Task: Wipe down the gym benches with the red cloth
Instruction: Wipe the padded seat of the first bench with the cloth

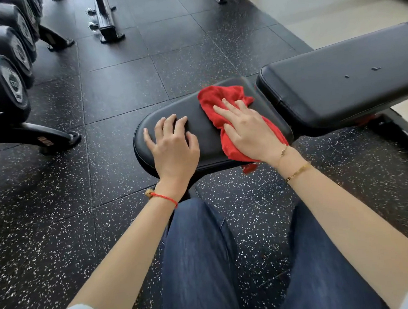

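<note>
Left hand (174, 146): I keep it flat on the near, rounded end of the seat pad (172, 108), holding nothing; the fingers (170, 123) are slightly bent and only rest on the vinyl, I think to steady the pad.
Right hand (249, 130): it lies on the red cloth (219, 99) with straight, spread fingers; it presses the cloth down and does not clench it.
Cloth, place: it is under and just beyond my right fingers, on the right half of the seat pad, close to the gap before the back pad (336, 76). One corner hangs over the pad edge under my wrist.
Cloth, direction: its long axis runs from my wrist forward past the fingertips, across the width of the pad; the far part is bunched.
Cloth, handling: I judge it soft, light and limp. It will fold under the palm, so flat pressure in the middle is better than a pinch at one edge.
Counter: the vinyl looks smooth, so the cloth should slide easily. The seat pad's long axis goes from my left fingers to the right, and the back pad goes on in the same line, farther right.
Far: dumbbells (5, 82) on a rack, well left of my left fingers.
</note>
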Available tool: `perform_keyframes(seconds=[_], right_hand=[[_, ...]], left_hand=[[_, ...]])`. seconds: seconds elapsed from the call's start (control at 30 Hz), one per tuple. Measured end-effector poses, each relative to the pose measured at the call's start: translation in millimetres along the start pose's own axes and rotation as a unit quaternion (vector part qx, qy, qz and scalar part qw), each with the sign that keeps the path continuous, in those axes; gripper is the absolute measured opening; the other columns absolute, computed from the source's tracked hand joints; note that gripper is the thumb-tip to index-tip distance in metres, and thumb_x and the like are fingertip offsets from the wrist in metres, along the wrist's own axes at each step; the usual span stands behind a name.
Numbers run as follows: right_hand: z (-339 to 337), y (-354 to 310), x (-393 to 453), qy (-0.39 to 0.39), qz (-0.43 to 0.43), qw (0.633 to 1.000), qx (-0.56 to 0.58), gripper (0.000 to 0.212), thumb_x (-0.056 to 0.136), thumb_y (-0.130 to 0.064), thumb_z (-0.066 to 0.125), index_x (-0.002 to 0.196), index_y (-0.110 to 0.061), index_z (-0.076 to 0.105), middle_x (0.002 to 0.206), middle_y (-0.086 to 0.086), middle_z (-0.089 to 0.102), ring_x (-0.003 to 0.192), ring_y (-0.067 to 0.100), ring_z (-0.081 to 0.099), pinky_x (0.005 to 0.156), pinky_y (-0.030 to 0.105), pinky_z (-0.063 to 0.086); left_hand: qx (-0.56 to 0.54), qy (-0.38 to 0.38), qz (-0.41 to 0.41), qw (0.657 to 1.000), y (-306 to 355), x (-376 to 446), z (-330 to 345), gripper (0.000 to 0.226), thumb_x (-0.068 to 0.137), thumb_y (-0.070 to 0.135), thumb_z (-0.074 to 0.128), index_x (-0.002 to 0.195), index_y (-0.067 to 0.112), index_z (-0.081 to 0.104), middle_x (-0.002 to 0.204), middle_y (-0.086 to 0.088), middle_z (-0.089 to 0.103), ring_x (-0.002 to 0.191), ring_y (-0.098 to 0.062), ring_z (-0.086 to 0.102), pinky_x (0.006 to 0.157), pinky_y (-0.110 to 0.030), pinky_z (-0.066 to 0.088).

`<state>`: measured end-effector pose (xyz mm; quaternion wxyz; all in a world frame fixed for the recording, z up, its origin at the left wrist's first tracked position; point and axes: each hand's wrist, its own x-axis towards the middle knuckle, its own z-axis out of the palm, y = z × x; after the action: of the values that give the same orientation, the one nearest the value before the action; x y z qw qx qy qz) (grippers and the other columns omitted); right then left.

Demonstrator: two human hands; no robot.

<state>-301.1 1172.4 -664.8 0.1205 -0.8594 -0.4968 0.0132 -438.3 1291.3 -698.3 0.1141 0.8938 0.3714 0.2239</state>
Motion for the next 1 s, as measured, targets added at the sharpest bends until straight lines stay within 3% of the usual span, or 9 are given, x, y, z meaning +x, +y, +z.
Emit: perform_keyframes(seconds=[0.17, 0.3, 0.53, 0.67, 0.87, 1.0], right_hand=[[-13.9, 36.7, -22.7, 0.026, -0.011, 1.0, -0.011, 0.049, 0.101, -0.019, 0.039, 0.15, -0.015, 0.036, 0.158, 0.008, 0.03, 0.147, 0.031, 0.023, 0.116, 0.043, 0.024], [-36.2, 101.0, -23.0, 0.044, 0.013, 0.998, -0.043, 0.048, 0.101, -0.019, 0.039, 0.149, -0.013, 0.036, 0.157, 0.011, 0.031, 0.147, 0.034, 0.023, 0.117, 0.044, 0.023], [-50.8, 188.7, -26.9, 0.016, 0.002, 0.996, -0.092, 0.052, 0.101, -0.024, 0.037, 0.152, -0.017, 0.031, 0.16, 0.009, 0.026, 0.149, 0.03, 0.017, 0.119, 0.042, 0.016], [-47.5, 209.3, -25.0, -0.013, -0.026, 1.0, -0.001, 0.055, 0.1, -0.034, 0.04, 0.153, -0.028, 0.026, 0.163, 0.0, 0.017, 0.151, 0.023, 0.008, 0.122, 0.046, 0.003], [-51.1, 218.4, 26.1, -0.07, -0.059, 0.996, -0.006, 0.056, 0.102, -0.039, 0.032, 0.155, -0.034, 0.016, 0.165, -0.001, 0.005, 0.152, 0.024, -0.001, 0.122, 0.05, -0.005], [-42.0, 211.8, 19.7, -0.047, -0.098, 0.993, -0.036, 0.057, 0.1, -0.039, 0.033, 0.155, -0.032, 0.017, 0.164, 0.002, 0.006, 0.152, 0.026, 0.004, 0.121, 0.048, -0.003]], left_hand=[[-0.045, 0.023, 0.04, 0.998, 39.4, -7.0, 1.3, 0.04, 0.095, 0.02, 0.046, 0.132, 0.019, 0.059, 0.141, 0.002, 0.056, 0.139, -0.02, 0.041, 0.121, -0.06, 0.009], [-0.072, -0.005, 0.062, 0.996, 104.2, -6.8, 21.4, 0.041, 0.097, 0.022, 0.046, 0.136, 0.02, 0.055, 0.144, 0.003, 0.052, 0.141, -0.017, 0.037, 0.122, -0.057, 0.008], [-0.057, -0.029, 0.048, 0.997, 185.5, 4.7, 64.9, 0.04, 0.1, 0.026, 0.043, 0.139, 0.02, 0.052, 0.145, 0.004, 0.048, 0.142, -0.017, 0.033, 0.123, -0.055, 0.007], [-0.027, -0.025, 0.005, 0.999, 203.4, 3.4, 76.3, 0.041, 0.1, 0.025, 0.042, 0.139, 0.02, 0.051, 0.147, 0.003, 0.047, 0.143, -0.019, 0.032, 0.122, -0.055, 0.01], [-0.001, 0.004, -0.031, 1.0, 209.3, -3.3, 82.2, 0.045, 0.099, 0.026, 0.045, 0.143, 0.017, 0.049, 0.15, 0.001, 0.046, 0.144, -0.018, 0.033, 0.123, -0.051, 0.013], [-0.012, 0.041, -0.055, 0.998, 212.2, 0.6, 86.5, 0.041, 0.097, 0.029, 0.05, 0.136, 0.018, 0.056, 0.143, 0.003, 0.054, 0.139, -0.017, 0.041, 0.122, -0.048, 0.017]])
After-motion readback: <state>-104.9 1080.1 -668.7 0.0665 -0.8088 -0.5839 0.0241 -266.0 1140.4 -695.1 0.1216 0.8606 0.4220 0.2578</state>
